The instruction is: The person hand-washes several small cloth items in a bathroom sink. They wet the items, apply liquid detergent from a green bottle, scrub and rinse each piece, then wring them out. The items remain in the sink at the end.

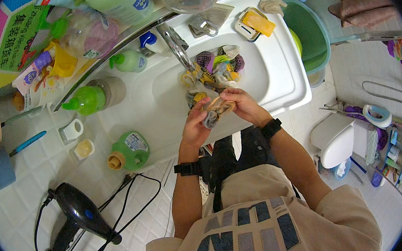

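Note:
Both hands hold a wet, bunched sock, brown and grey, over the front edge of a white washbasin. My left hand grips its grey end, and my right hand pinches the other side. Just beyond the hands, a heap of wet socks in grey, yellow, purple and white lies in the bowl. Above the heap's left part reaches a chrome faucet. A yellow bar of soap rests on a soap dish at the basin's back right corner.
Left on the basin stand green pump bottles and a green detergent jug. A black hair dryer with looped cord hangs at lower left. Right of the basin are a green tub and a white toilet. A beige cloth lies on the rim.

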`<state>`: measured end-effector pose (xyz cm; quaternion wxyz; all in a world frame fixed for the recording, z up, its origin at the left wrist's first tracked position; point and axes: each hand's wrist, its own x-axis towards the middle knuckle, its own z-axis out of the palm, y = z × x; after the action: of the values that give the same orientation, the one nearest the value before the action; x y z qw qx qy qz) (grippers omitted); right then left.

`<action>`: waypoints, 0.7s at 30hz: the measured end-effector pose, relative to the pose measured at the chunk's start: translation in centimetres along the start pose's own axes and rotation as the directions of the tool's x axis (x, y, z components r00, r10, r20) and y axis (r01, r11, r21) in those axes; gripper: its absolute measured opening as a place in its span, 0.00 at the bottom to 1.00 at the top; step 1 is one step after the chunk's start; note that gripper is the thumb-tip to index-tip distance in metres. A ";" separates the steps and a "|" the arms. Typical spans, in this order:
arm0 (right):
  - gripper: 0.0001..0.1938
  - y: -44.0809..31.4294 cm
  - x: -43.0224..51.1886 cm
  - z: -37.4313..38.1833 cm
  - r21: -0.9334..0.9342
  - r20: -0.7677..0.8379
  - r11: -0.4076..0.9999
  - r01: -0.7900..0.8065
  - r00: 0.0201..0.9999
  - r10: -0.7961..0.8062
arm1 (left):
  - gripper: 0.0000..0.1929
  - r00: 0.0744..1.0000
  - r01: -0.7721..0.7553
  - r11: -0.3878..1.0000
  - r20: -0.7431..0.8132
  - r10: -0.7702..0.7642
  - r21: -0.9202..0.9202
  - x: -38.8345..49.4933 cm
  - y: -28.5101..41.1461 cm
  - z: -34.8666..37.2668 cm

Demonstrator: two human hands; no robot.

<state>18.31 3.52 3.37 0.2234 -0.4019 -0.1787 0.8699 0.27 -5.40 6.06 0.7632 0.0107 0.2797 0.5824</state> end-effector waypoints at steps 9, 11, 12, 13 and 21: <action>0.07 3.3 0.0 1.3 -0.640 0.045 0.688 0.342 0.910 -0.412 | 0.14 0.942 -0.138 0.892 -0.222 0.253 0.430 0.4 -0.6 -1.1; 0.06 2.9 0.6 0.3 -0.647 -0.065 0.710 0.278 0.908 -0.414 | 0.13 0.899 -0.152 0.827 -0.273 0.344 0.540 0.0 -0.3 -2.8; 0.06 2.2 0.8 -0.5 -0.493 -0.123 0.805 0.329 0.890 -0.439 | 0.12 0.853 -0.175 0.803 -0.320 0.412 0.570 -0.4 0.9 -4.1; 0.06 1.3 0.8 -1.4 -0.344 -0.230 0.891 0.298 0.893 -0.387 | 0.11 0.777 -0.127 0.791 -0.436 0.455 0.598 -0.8 1.8 -5.3; 0.08 0.5 1.2 0.5 -0.219 -0.162 0.969 0.113 0.975 -0.151 | 0.15 0.674 0.117 0.282 -0.285 0.682 0.952 -1.2 5.7 -11.0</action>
<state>17.06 3.66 2.70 0.2525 -0.4862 -0.2747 0.7902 -9.81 -8.10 -0.79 0.3294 0.2890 0.7979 0.4138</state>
